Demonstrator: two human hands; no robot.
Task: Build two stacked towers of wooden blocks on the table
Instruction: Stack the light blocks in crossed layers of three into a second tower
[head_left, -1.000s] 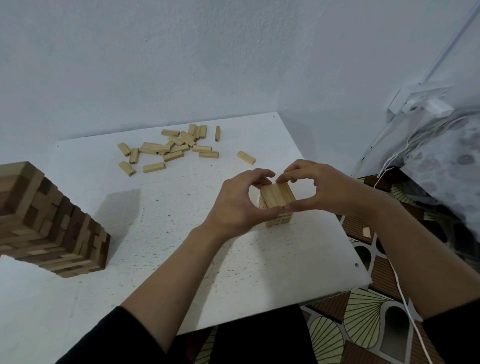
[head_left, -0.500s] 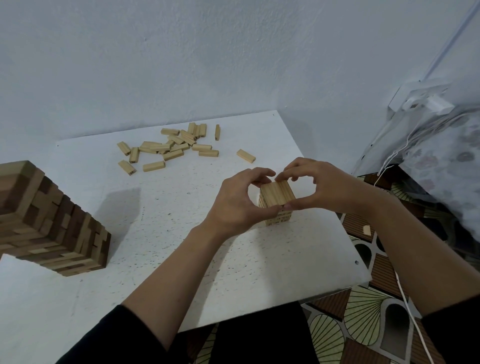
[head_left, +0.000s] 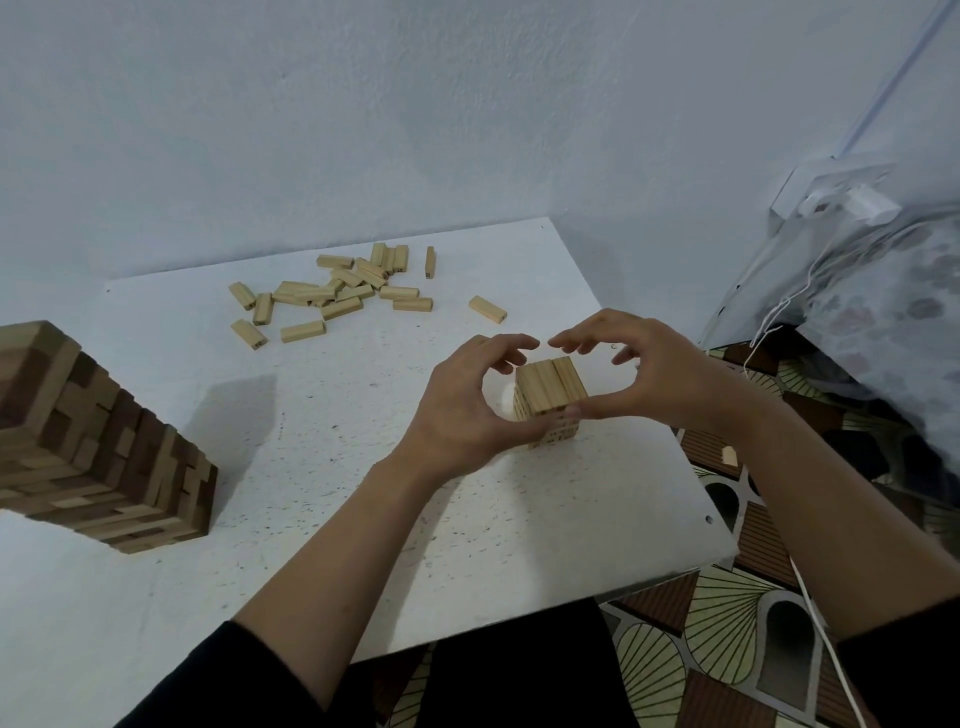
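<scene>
Both of my hands cup the short tower (head_left: 550, 387) of pale blocks, which stands on the white table (head_left: 363, 467) toward its right edge. My left hand (head_left: 462, 410) and right hand (head_left: 660, 374) each lay a thumb against the near face, just under the top layer of three blocks. My fingers arch loosely over the far side with their tips apart, closed on nothing. Whether any of them touches the back of the tower I cannot tell. My left thumb and palm hide part of its lower layers, so I cannot count them.

At the far side of the table lie the loose blocks (head_left: 337, 296), some overlapping, with one single block (head_left: 487, 309) apart to their right. Dark marks on their ends are too small to read.

At the left stands the large tower (head_left: 104, 457) of light and dark wood, cut off by the frame edge.
</scene>
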